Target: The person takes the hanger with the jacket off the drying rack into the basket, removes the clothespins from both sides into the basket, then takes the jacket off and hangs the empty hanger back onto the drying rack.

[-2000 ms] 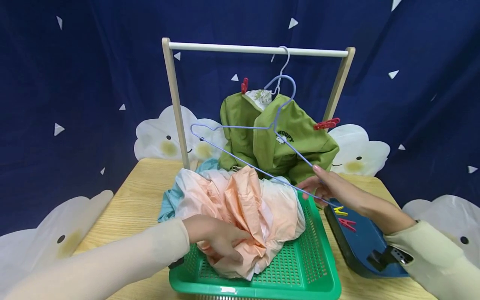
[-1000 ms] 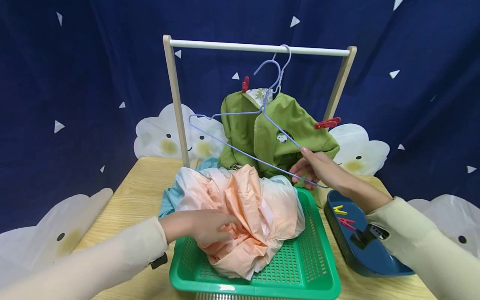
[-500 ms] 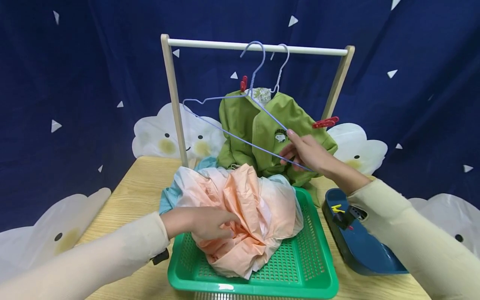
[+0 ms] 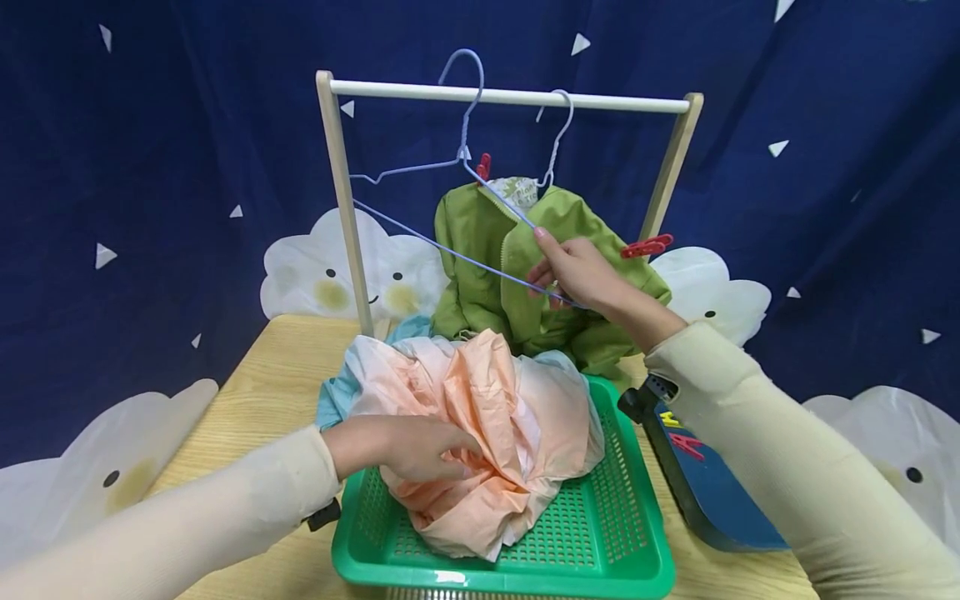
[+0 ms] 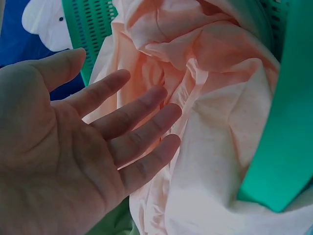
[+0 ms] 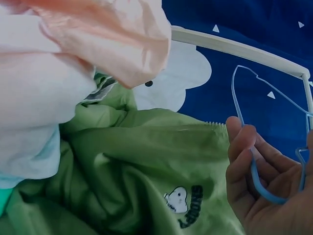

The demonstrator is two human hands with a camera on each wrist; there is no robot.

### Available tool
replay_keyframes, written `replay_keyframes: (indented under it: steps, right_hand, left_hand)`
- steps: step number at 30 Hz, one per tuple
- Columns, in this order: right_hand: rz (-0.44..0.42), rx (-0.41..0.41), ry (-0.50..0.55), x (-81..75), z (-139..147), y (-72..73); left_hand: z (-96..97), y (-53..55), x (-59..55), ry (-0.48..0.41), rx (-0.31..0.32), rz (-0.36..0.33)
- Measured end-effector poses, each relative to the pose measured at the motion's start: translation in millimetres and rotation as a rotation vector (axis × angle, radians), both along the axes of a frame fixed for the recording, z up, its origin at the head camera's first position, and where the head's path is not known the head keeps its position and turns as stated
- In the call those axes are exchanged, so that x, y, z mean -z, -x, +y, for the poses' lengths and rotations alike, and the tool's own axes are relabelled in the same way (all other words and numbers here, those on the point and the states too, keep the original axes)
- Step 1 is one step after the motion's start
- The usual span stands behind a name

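Observation:
My right hand [image 4: 573, 271] grips one end of a blue-violet wire hanger [image 4: 468, 257], thumb on the sloping arm and fingers around the bottom wire. The hanger's hook is up at the white bar [image 4: 405, 91], overlapping it in the head view; its far end passes behind the left post. In the right wrist view the hanger [image 6: 237, 100] runs through the curled fingers. My left hand [image 4: 412, 447] is over the peach cloth [image 4: 480, 392] piled in the green basket [image 4: 525, 583]. The left wrist view shows this hand [image 5: 93, 142] with fingers spread loosely, pinching nothing.
A green jacket [image 4: 480, 258] hangs from a white hanger [image 4: 557, 142], with red clothespins [image 4: 648, 246] on it. Pale teal cloth [image 4: 337, 400] lies behind the peach one. A blue tray [image 4: 731, 500] with red [image 4: 687, 445] and yellow clothespins stands right of the basket, on a wooden table [image 4: 247, 400].
My right hand has carried the hanger up and to the left, from above the basket to the bar. My left hand has shifted slightly left and loosened over the peach cloth.

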State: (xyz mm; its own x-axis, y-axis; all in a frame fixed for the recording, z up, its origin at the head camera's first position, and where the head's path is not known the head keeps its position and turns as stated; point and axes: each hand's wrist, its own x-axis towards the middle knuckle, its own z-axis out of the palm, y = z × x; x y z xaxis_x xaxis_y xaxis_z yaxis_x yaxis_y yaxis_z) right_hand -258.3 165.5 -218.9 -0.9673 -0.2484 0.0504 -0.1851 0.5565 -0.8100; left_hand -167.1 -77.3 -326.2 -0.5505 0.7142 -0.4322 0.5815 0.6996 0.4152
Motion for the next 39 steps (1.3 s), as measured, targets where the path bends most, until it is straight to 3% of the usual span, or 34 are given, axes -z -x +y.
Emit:
replay_keyframes:
  steps: [9, 12, 17, 23, 28, 35, 39]
  right_hand:
    - [0.042, -0.003, -0.046, 1.2, -18.7, 11.0]
    - [0.069, -0.003, -0.051, 0.4, -23.8, 13.9]
    - [0.077, -0.002, -0.068, -1.0, -33.8, 18.7]
    - [0.035, -0.003, -0.075, 2.3, -43.4, 19.8]
    - [0.015, -0.040, -0.066, 7.8, -46.2, 19.2]
    - [-0.012, -0.055, -0.041, 16.5, -36.4, 14.6]
    - [-0.011, -0.048, -0.038, 23.6, -28.9, 11.6]
  left_hand:
    - [0.7, -0.2, 0.0, 0.002, -0.008, 0.002]
    - [-0.1, -0.3, 0.4, -0.024, 0.014, 0.017]
    - [-1.4, 1.4, 4.4, -0.164, 0.023, 0.078]
    - [-0.4, 5.7, 7.9, -0.313, -0.028, 0.147]
    - [-0.4, 8.1, 7.9, -0.389, -0.047, 0.185]
    - [-6.3, 10.0, 6.3, -0.478, -0.129, 0.224]
    - [-10.7, 13.4, 4.4, -0.532, -0.170, 0.286]
